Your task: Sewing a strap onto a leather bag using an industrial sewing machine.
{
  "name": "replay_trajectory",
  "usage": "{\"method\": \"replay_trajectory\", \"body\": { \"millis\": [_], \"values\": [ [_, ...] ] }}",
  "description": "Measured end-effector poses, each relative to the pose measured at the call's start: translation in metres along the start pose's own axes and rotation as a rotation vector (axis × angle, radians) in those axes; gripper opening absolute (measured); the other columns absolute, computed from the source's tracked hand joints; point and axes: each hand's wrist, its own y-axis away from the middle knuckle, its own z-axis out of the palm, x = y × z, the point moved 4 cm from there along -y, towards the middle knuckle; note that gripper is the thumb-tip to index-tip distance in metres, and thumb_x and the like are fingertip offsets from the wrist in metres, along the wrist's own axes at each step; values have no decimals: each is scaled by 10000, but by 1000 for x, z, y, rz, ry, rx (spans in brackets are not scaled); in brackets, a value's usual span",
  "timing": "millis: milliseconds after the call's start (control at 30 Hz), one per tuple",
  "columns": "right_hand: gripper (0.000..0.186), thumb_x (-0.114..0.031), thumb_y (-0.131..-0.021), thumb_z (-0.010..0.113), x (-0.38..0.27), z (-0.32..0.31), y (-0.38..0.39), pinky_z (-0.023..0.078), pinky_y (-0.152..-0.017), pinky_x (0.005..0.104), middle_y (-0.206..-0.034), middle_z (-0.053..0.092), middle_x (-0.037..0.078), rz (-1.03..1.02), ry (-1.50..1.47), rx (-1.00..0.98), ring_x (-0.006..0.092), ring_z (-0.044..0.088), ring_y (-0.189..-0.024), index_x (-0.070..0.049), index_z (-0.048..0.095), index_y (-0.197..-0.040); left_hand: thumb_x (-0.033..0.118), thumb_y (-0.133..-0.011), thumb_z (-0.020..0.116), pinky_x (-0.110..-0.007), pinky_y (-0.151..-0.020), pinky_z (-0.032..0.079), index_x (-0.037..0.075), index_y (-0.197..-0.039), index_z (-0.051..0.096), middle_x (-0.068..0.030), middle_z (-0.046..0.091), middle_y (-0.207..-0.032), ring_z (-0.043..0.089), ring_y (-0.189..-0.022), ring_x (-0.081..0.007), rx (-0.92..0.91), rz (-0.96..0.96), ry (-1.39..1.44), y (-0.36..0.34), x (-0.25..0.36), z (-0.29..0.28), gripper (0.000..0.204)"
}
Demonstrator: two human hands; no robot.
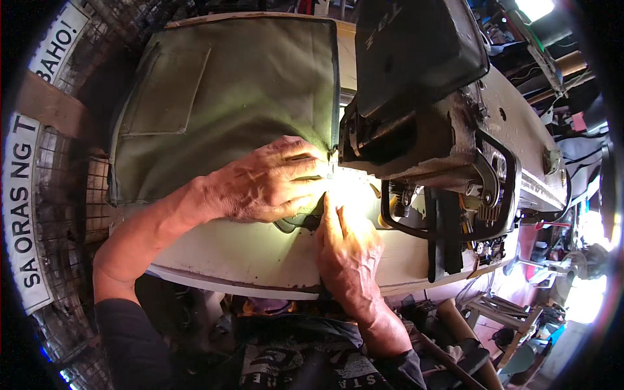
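Note:
A large olive-green fabric panel (pixel 260 84) with a dark bound edge and a stitched patch pocket (pixel 167 91) lies on the sewing table. Its right edge runs to the needle area of a dark sewing machine (pixel 416 143), where a bright lamp glare washes out detail. My left hand (pixel 273 179) rests on the panel with fingers stretched toward the needle, pressing the cloth down. Just in front of the needle, my right hand (pixel 348 244) pinches the near end of the panel's bound edge. Its fingertips are partly lost in the glare.
The pale tabletop (pixel 240 250) shows in front of the panel. A black frame-shaped guard (pixel 416 234) juts out right of my right hand, with small tools or parts (pixel 487 250) behind it. Wire mesh with signs (pixel 29 214) stands at left; clutter fills the right.

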Motion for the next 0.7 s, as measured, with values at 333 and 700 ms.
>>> {"method": "replay_trajectory", "body": {
  "millis": [333,700],
  "values": [
    [469,16,-827,528,-3,-4,-7,481,-781,444,-1054,599,252,-30,-15,-158,361,590,-894,128,528,-1282,133,-804,700,-433,-978,488,16,-991,700,-113,638,-1039,596,-1081,-296,114,22,51,-5,-10,-3,220],
    [469,-78,-824,641,-3,-2,-9,512,-732,411,-989,615,166,-58,38,-3,325,617,-855,14,584,-1281,138,-764,732,-418,-997,498,17,-1021,700,-114,655,-1093,608,-1107,-294,126,-18,24,-5,-11,-3,286]
  ]
}}
